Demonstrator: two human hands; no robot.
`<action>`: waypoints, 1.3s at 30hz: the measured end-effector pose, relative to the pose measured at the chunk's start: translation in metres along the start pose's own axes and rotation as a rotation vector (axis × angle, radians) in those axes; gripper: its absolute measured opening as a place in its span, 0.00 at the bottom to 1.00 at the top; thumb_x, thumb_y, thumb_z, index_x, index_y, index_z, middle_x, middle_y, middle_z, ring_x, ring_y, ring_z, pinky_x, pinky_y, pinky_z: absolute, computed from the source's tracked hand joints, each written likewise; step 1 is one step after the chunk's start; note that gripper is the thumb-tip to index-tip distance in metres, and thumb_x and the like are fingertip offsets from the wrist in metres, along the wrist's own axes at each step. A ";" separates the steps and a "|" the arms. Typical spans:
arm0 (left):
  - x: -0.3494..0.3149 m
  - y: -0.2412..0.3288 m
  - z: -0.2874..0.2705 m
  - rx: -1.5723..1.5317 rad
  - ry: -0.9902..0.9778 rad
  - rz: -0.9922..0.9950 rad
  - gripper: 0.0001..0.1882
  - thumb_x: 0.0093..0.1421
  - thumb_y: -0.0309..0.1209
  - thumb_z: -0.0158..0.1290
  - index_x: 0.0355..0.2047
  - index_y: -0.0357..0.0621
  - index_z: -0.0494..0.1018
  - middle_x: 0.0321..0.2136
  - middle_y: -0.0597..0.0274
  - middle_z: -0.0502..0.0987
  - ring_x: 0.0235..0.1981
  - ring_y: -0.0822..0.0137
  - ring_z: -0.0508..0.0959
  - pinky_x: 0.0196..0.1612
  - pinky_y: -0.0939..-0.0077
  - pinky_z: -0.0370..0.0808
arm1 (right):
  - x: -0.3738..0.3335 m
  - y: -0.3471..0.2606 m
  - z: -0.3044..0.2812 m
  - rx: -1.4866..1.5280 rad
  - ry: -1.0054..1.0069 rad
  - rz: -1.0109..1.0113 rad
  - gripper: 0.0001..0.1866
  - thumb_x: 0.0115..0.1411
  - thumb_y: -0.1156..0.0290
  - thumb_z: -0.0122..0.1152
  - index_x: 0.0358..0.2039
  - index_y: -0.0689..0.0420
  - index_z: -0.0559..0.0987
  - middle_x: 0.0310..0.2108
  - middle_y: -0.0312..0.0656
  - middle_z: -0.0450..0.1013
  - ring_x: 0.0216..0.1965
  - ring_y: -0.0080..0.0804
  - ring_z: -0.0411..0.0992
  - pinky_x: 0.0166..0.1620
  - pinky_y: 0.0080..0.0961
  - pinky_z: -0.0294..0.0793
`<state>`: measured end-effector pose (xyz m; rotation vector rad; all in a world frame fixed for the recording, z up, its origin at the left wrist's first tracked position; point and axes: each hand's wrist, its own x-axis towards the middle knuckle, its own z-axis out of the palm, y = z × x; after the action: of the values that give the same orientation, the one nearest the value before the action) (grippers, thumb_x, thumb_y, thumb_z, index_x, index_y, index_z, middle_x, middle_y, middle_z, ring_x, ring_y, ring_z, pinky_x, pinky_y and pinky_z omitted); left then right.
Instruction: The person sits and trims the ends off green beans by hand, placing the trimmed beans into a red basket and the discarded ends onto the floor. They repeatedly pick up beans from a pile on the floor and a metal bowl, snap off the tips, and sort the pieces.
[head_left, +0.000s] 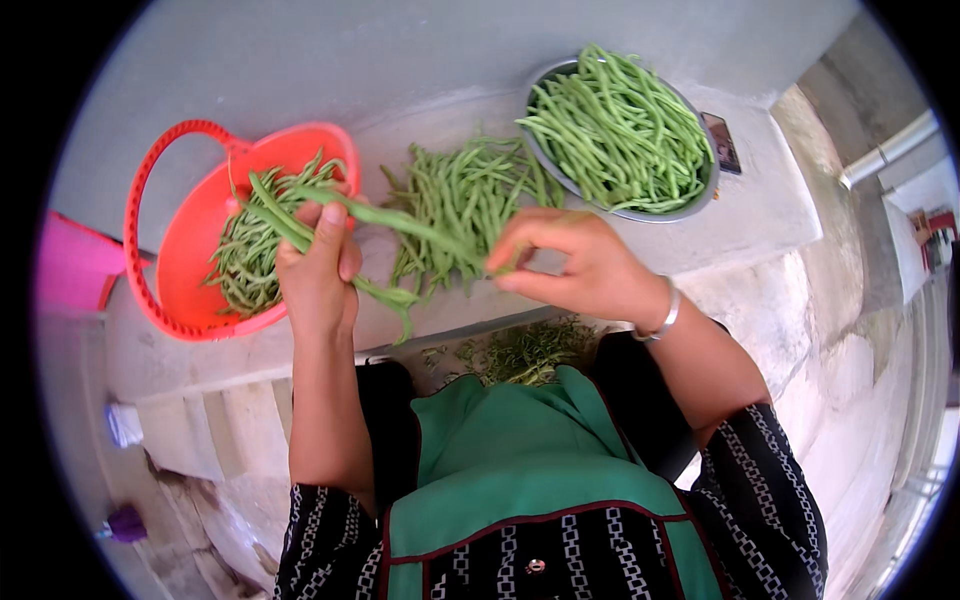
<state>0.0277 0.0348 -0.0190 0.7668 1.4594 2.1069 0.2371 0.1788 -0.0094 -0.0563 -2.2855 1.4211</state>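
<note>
Evidently, holds a small bunch of long green beans [278, 222] in the left hand [322, 255], with fingers clamped around the middle. Pinches the far end of one long, flat, pale green bean [420, 229] in the right hand [580, 258], with thumb and index together on the tip, as far as the blur lets tell. Probably grips the bunch crosswise so as to leave that bean jutting toward the right fingers.

Has, just beyond and left of the left fingers, an orange-red plastic basket [185, 265] with slim green beans [245, 265] inside; beyond and between both sets of fingers, a loose pile of green beans [460, 200] on the grey concrete tabletop [765, 215]; beyond and right of the right fingers, a round grey metal bowl [711, 183] heaped with bright green beans [620, 130], and a dark rectangular phone [720, 143] beside. Apparently sets all three batches around the fingers for easy reach. Shows, nearer the body than the fingers, a low heap of thin green scraps [530, 355].

Counts one basket, one bowl, one loose pile, one scrap heap, one phone. Cannot number the overlapping beans; likely only a few within the left fingers.
</note>
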 end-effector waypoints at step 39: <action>0.027 -0.011 -0.045 -0.509 0.019 -0.320 0.13 0.65 0.33 0.46 0.46 0.38 0.70 0.33 0.68 0.77 0.13 0.87 0.57 0.16 0.92 0.55 | -0.010 -0.028 0.028 -0.250 -0.229 -0.250 0.03 0.51 0.74 0.51 0.26 0.57 0.68 0.23 0.41 0.67 0.23 0.38 0.69 0.26 0.31 0.68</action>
<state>-0.0217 0.0257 -0.0372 0.2961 0.9105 2.0959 0.2407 0.1394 0.0007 0.3197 -2.5385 1.0572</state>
